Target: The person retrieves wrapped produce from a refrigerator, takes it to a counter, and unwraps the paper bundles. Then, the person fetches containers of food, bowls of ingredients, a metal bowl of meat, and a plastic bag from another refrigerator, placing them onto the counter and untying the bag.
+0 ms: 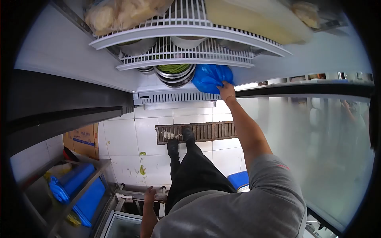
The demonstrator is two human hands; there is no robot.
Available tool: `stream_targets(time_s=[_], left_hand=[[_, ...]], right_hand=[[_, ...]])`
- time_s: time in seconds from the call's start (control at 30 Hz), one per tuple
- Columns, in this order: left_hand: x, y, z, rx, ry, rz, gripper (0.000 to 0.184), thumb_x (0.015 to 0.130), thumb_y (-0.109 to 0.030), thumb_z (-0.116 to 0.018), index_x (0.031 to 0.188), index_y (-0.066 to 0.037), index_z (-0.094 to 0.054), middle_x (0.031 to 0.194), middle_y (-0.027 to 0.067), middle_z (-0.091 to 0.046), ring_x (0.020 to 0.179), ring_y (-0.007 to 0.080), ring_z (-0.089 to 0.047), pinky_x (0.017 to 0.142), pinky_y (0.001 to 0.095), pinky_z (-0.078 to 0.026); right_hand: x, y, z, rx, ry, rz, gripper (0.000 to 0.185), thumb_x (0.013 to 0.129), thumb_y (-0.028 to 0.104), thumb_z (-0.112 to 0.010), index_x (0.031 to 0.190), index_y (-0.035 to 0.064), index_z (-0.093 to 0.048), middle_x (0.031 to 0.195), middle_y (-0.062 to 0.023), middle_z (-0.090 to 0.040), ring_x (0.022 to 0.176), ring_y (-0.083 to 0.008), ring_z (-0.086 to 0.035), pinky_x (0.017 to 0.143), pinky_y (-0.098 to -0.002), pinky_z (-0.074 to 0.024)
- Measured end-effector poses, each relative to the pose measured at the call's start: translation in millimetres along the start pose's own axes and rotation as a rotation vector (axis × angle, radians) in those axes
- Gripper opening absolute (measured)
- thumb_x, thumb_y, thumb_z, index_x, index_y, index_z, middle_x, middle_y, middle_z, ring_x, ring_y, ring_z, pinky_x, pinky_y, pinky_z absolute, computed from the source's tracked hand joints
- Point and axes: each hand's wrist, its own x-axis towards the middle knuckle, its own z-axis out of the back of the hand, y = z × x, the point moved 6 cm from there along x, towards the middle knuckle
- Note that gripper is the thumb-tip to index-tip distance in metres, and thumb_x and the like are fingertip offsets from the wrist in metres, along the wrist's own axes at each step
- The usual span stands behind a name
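My right hand [226,91] reaches to the bottom of an upright fridge, its fingers closed on a blue plastic bag [213,76]. The bag sits at the right of the fridge floor, and its contents are hidden. Left of it, stacked round metal bowls [175,78] stand close by, the top one holding long green vegetables [174,68]. My left hand [149,194] hangs low at my side, near a metal rail, with its fingers loosely apart and nothing seen in them.
White wire shelves [186,59] hang above the bag, carrying bagged food [127,16] and pots. A glass door [317,150] stands swung out at right. A floor drain grate [198,133] lies under my feet. Blue containers [85,194] sit on a metal rack at lower left.
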Motion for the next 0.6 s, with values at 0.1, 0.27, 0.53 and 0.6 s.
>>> stream_targets(time_s=[0.1,0.27,0.53,0.6], left_hand=[[19,-21,9,0.060,-0.049,-0.121,0.042,0.079,-0.016,-0.063,0.118,-0.001,-0.054,0.080,0.0054,-0.061,0.068,0.0103,-0.055,0.056,0.0249,-0.044],[39,-102,-2,0.323,0.025,-0.499,0.048,0.080,-0.018,-0.063,0.123,-0.001,-0.050,0.096,0.0078,-0.061,0.086,0.0168,-0.059,0.075,0.0288,-0.047],[-193,-352,-196,0.289,0.769,-0.913,0.115,0.060,-0.019,-0.084,0.145,-0.008,-0.006,0.148,0.0145,-0.019,0.132,0.0312,-0.029,0.107,0.0399,-0.026],[-250,-388,-224,0.258,0.966,-1.017,0.112,0.058,-0.015,-0.083,0.144,-0.008,-0.012,0.145,0.0135,-0.025,0.130,0.0277,-0.033,0.108,0.0387,-0.025]], right_hand=[[-11,8,38,0.220,-0.013,-0.019,0.038,0.075,0.020,-0.067,0.107,0.0003,-0.061,0.101,-0.0216,-0.063,0.094,-0.0341,-0.060,0.083,-0.0352,-0.0464],[-54,22,88,0.582,0.051,-0.079,0.034,0.069,0.008,-0.066,0.101,-0.0032,-0.063,0.085,-0.0150,-0.065,0.078,-0.0218,-0.062,0.072,-0.0295,-0.0484],[-254,105,260,0.908,0.215,-0.075,0.010,0.070,0.002,-0.062,0.078,-0.0033,-0.063,0.071,-0.0052,-0.060,0.063,-0.0127,-0.056,0.059,-0.0248,-0.0452],[-303,110,303,1.056,0.168,-0.071,0.010,0.074,0.004,-0.061,0.081,-0.0020,-0.061,0.074,-0.0060,-0.061,0.066,-0.0136,-0.058,0.062,-0.0257,-0.0471]])
